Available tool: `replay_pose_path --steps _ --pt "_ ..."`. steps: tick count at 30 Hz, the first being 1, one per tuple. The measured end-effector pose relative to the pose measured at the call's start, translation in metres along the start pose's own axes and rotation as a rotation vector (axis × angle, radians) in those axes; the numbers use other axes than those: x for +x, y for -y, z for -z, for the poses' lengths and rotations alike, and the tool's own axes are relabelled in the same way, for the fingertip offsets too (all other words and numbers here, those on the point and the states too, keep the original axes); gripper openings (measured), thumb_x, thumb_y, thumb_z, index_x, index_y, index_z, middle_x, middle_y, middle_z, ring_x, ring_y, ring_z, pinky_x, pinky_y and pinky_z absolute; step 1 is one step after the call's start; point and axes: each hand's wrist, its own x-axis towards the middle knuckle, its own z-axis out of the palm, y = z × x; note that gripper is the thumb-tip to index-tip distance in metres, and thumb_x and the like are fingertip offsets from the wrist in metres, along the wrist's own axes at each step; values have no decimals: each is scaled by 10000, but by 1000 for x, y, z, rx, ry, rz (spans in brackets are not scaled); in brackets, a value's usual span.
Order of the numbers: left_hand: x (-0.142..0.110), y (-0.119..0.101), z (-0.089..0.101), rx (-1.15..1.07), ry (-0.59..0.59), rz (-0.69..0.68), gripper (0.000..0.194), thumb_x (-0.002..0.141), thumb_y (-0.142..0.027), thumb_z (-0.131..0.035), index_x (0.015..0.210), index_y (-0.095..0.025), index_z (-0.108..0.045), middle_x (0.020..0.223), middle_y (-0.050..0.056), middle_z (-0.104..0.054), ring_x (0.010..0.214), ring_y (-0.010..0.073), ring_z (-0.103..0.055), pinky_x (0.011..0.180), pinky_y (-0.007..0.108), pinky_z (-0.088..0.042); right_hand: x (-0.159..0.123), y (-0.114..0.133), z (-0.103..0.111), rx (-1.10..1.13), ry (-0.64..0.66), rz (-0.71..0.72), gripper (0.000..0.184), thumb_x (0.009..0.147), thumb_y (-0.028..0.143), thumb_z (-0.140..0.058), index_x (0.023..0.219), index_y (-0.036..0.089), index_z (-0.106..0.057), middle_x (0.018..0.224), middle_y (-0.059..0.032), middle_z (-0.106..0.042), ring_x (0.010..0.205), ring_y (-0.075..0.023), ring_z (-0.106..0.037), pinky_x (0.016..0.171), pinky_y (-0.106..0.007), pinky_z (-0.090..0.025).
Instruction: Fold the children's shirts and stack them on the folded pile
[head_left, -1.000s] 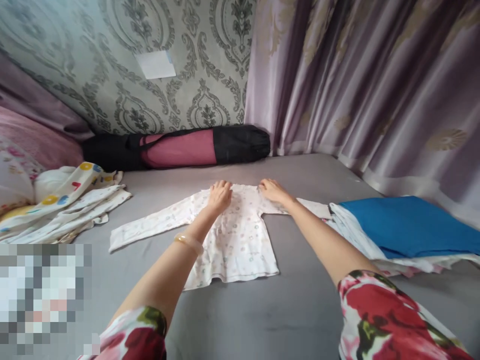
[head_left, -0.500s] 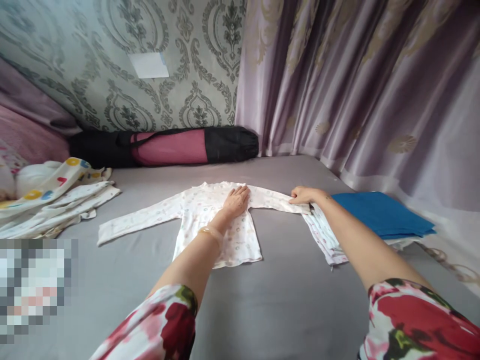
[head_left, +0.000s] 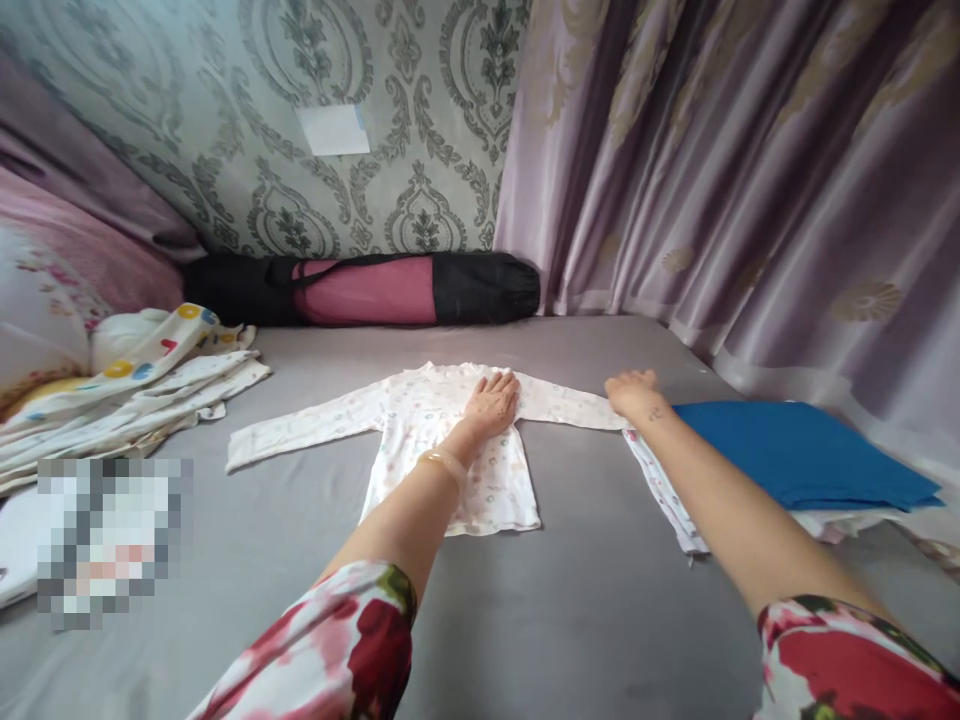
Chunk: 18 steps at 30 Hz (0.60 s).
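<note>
A small white long-sleeved shirt (head_left: 450,450) with a pale print lies spread on the grey sheet, both sleeves stretched out sideways. My left hand (head_left: 493,402) rests flat on its upper right part, near the shoulder, fingers extended. At the end of the right sleeve, my right hand (head_left: 631,393) is closed on the cuff; its fingertips are partly hidden. Beneath my right wrist and forearm, folded printed clothes (head_left: 667,495) show in part. Just right of them lies a folded blue cloth (head_left: 802,455).
A long black and pink bag (head_left: 364,292) lies along the wall at the back. Several light garments (head_left: 150,390) are heaped at the left. Purple curtains (head_left: 675,180) hang at the right edge of the grey bed (head_left: 525,630). A blurred patch covers something at lower left.
The view has turned slightly left, so things sit further right. My left hand stays flat on the shirt. My right hand remains at the cuff, its fingers now pointing more upward.
</note>
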Motion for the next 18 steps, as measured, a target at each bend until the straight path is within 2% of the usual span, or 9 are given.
replay_pose_path --steps 2,4,5,7,9,12,14,18 --pt "1 0 -2 5 -16 -2 492 999 -288 -265 1450 -170 -423 1572 91 -350 1458 264 -289 1195 484 -211 2 35 -6 -2 0 148 270 907 173 -513 1107 135 -690 1228 -214 -646 1226 -308 -552 1046 -487 -362" --pt "1 0 -4 15 -33 -8 510 1000 -298 -260 1468 -156 -402 1572 96 -348 1456 262 -291 1192 480 -221 1 76 -16 143 -41 380 408 984 268 -382 1328 140 -561 1429 -173 -520 1361 -246 -434 1125 -403 -308" --pt "2 0 -4 26 -31 -16 524 997 -305 -271 1485 -144 -377 1574 104 -343 1457 263 -288 1190 481 -225 0 95 -23 222 -41 434 469 1008 307 -308 1408 135 -481 1501 -153 -443 1411 -219 -366 1149 -373 -282" --pt "3 1 -4 64 23 -30 581 975 -333 -352 1512 -112 -321 1569 142 -339 1461 275 -277 1182 487 -238 -2 127 -36 349 -19 441 562 1024 368 -184 1489 106 -361 1570 -140 -334 1459 -194 -275 1177 -347 -246" --pt "4 2 -3 104 58 -43 613 958 -336 -398 1516 -99 -310 1557 170 -349 1462 278 -272 1177 489 -246 -4 143 -46 416 -22 389 621 1018 398 -107 1518 80 -296 1591 -140 -284 1477 -190 -227 1192 -347 -218" --pt "3 2 2 113 35 -39 574 977 -335 -347 1512 -127 -323 1575 134 -330 1457 262 -282 1172 475 -259 -6 138 -55 399 -57 355 668 1007 433 -80 1526 56 -269 1585 -152 -292 1472 -200 -241 1198 -355 -203" --pt "1 0 5 99 1 -35 530 998 -331 -273 1485 -147 -369 1581 101 -330 1448 247 -301 1171 469 -263 -8 120 -59 309 -78 329 676 1003 454 -100 1520 63 -294 1580 -155 -303 1469 -235 -248 1201 -409 -187" --pt "-2 -1 6 68 -28 -23 492 1006 -309 -232 1426 -161 -441 1573 76 -352 1434 240 -325 1178 464 -252 -11 77 -65 135 -114 210 633 1001 473 -117 1520 184 -337 1582 -117 -311 1450 -287 -280 1177 -524 -195"
